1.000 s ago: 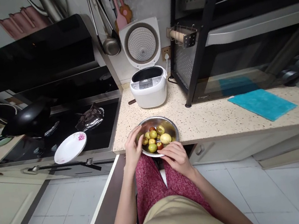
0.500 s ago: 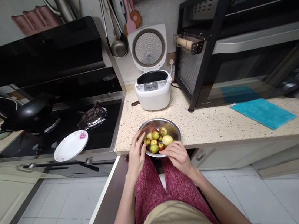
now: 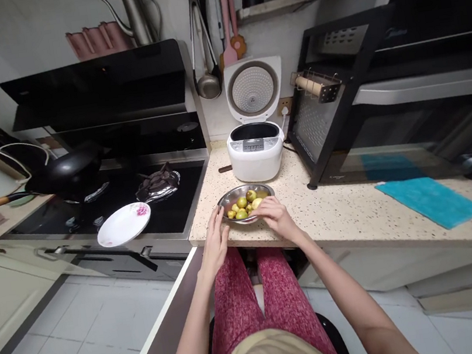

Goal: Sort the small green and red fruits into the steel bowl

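Observation:
A shallow steel bowl (image 3: 231, 199) stands at the counter's front part, holding several small green-and-brown fruits (image 3: 241, 203) that look like jujubes. Against the bowl's left side lies my left hand (image 3: 214, 242), its fingertips at the rim and its thumb near the front. My right hand (image 3: 278, 218) has curled fingers at the right front rim, beside a pale fruit, covering part of that edge. Behind the bowl is a white rice cooker (image 3: 257, 163) with its lid (image 3: 253, 90) raised and a dark inner pot.
A floral white plate (image 3: 123, 224) overhangs the stove's front edge on the left. A black wok (image 3: 66, 170) sits on the far burner, its wooden handle sticking out. On the right are a black rack (image 3: 327, 104) with an oven and a turquoise cloth (image 3: 432, 201).
The bowl has gone forward, away from my body and closer to the rice cooker, with both hands along. The camera view has shifted, so the surroundings appear lower and farther right.

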The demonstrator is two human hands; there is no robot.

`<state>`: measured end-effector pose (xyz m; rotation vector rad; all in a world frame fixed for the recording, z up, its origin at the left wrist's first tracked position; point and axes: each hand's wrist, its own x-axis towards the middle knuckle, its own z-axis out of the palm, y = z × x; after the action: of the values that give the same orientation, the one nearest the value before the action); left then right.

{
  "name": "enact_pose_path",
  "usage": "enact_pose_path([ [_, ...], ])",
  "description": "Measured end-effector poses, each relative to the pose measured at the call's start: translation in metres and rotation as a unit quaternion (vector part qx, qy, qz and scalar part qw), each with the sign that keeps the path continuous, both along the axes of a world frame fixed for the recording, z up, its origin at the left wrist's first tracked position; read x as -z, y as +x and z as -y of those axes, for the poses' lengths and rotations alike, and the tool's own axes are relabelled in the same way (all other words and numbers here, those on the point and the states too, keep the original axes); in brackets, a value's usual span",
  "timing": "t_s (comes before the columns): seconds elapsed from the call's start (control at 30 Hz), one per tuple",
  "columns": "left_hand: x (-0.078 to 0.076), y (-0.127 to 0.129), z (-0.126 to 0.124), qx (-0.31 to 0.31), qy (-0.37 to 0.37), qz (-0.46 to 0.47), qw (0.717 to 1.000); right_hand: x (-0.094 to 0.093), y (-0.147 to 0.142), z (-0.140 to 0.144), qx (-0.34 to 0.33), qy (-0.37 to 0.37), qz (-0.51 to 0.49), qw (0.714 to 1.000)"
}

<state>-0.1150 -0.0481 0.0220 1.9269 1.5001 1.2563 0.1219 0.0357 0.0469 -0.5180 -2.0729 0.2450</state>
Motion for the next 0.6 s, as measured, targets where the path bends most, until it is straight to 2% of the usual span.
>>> enact_pose_path([
  [0.17,0.003,-0.012,-0.024,-0.024,0.021,0.051,0.998,-0.017,0.002,-0.034,-0.039,-0.036,0.040,0.998],
  [0.33,0.005,-0.022,-0.069,-0.015,0.038,0.112,0.993,-0.045,-0.007,-0.065,-0.057,-0.096,0.091,0.990],
  [0.5,0.008,-0.029,-0.118,-0.015,-0.029,0.240,0.970,-0.077,-0.024,-0.090,-0.089,-0.166,0.105,0.976],
  [0.6,0.007,-0.034,-0.136,-0.006,-0.052,0.282,0.958,-0.090,-0.032,-0.101,-0.119,-0.205,0.112,0.965],
])
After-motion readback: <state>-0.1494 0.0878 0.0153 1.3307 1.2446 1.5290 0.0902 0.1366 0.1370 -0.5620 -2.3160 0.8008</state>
